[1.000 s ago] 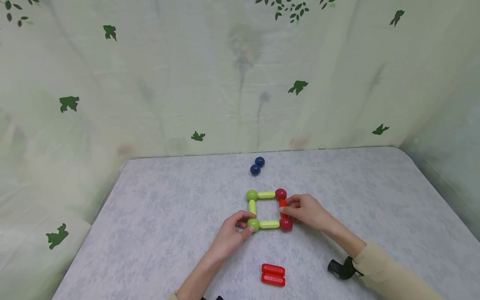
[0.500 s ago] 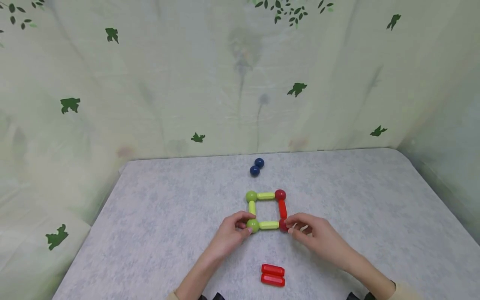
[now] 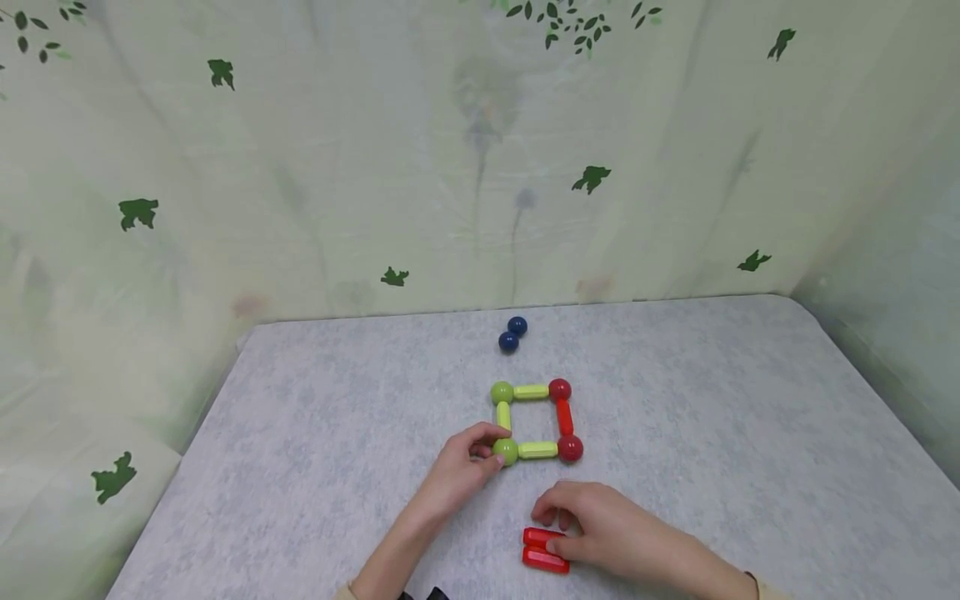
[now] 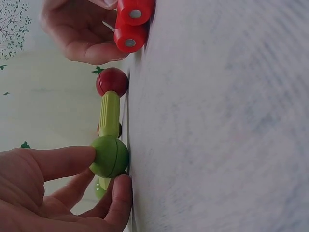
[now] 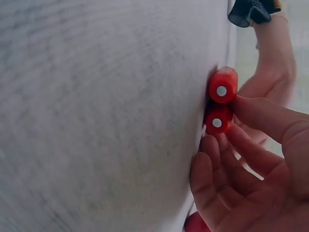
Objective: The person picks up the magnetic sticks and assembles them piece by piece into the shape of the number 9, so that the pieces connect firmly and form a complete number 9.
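Four-sided on the table, a frame of magnetic rods and balls has a green ball (image 3: 506,452) at its near-left corner. My left hand (image 3: 459,467) pinches that ball between thumb and fingers. Red balls form the right corners, the nearer red ball (image 3: 570,448) joined to a yellow-green rod (image 3: 537,450) and a red rod (image 3: 565,417). Closer to me, two loose red rods lie side by side. My right hand (image 3: 600,525) has its thumb and index finger about the farther loose rod (image 5: 217,119), the thumb beside the nearer loose rod (image 3: 546,560).
Two dark blue balls (image 3: 508,342) touch each other behind the frame. The grey table (image 3: 337,433) ends at a pale backdrop curtain (image 3: 337,167) with green leaf and bird shapes. Black wrist gear (image 3: 435,594) shows by the left forearm.
My right hand has left the red rod and the near red corner ball and come toward me to the loose red rods. The left hand stays at the green ball.
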{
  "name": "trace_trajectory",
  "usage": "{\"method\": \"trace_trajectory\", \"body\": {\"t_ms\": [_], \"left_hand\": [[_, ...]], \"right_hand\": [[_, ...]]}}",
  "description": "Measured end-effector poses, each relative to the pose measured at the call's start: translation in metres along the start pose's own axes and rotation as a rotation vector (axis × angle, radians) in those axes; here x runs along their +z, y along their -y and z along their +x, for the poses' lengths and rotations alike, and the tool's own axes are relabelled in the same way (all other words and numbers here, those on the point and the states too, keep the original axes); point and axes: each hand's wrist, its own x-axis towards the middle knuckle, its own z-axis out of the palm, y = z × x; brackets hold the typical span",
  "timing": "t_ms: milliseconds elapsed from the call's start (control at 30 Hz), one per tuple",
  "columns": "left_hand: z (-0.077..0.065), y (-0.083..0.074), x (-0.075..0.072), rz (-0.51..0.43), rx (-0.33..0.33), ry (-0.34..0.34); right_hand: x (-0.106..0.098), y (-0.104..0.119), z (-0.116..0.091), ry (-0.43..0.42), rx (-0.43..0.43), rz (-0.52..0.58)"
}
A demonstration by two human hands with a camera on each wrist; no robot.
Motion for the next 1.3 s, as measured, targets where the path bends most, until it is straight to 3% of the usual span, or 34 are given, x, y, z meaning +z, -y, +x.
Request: {"method": "trace_trajectory", "body": {"t_ms": [133, 233, 367, 567, 667, 1033, 1300], "left_hand": [[0.000, 0.000, -0.001, 0.005, 0.010, -0.002], [0.000, 0.000, -0.001, 0.004, 0.014, -0.001], [0.000, 0.000, -0.001, 0.001, 0.010, -0.006], [-0.001, 0.002, -0.004, -0.010, 0.013, -0.010], [0.000, 0.002, -0.004, -0.017, 0.015, -0.001], [0.002, 0.003, -0.001, -0.023, 0.001, 0.005], [0.002, 0.005, 0.000, -0.037, -0.010, 0.002]], "right_hand": [[0.001, 0.001, 0.002, 0.013, 0.005, -0.065], [0.000, -0.001, 0.000, -0.021, -0.001, -0.048], [-0.006, -0.009, -0.005, -0.077, 0.041, 0.159], [-0.016, -0.025, -0.003, -0.179, 0.242, 0.567], [-0.017, -0.031, -0.002, -0.232, 0.300, 0.674], [-0.019, -0.034, -0.004, -0.242, 0.353, 0.714], [-0.022, -0.038, -0.010, -0.240, 0.318, 0.716]]}}
